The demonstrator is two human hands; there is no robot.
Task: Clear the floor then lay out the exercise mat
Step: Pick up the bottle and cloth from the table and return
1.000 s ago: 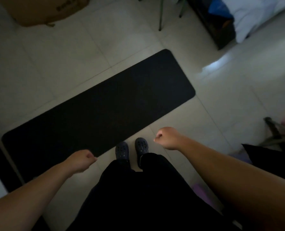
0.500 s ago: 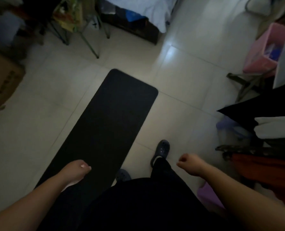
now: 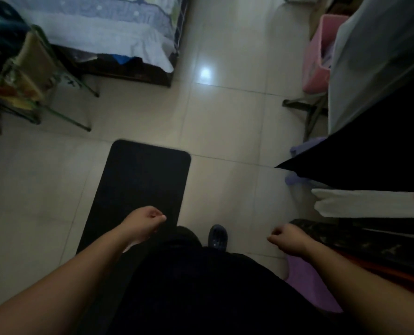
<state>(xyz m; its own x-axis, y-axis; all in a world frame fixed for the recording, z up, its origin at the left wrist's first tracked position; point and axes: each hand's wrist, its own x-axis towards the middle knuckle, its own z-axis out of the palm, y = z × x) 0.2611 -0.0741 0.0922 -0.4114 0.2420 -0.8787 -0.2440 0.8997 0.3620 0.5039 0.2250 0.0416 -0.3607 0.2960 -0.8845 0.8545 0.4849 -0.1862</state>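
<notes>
A black exercise mat (image 3: 138,180) lies flat and unrolled on the pale tiled floor (image 3: 225,131), running away from me at centre left. My left hand (image 3: 144,223) hovers over the mat's near part, fingers curled in a loose fist with nothing in it. My right hand (image 3: 289,238) hangs to the right of the mat over bare tile, also curled shut and empty. One dark clog (image 3: 217,236) shows between my hands; my dark trousers hide the mat's near end.
A bed with pale bedding (image 3: 99,35) stands at the back left, a folding chair (image 3: 31,76) beside it. A pink bin (image 3: 317,59), hanging dark and white clothes (image 3: 370,204) and a rack crowd the right. A purple item (image 3: 305,281) lies by my right arm.
The view has swung to the right, so the mat now runs lengthwise ahead instead of across. Both hands stay curled and empty. The bed and pink bin have come into view.
</notes>
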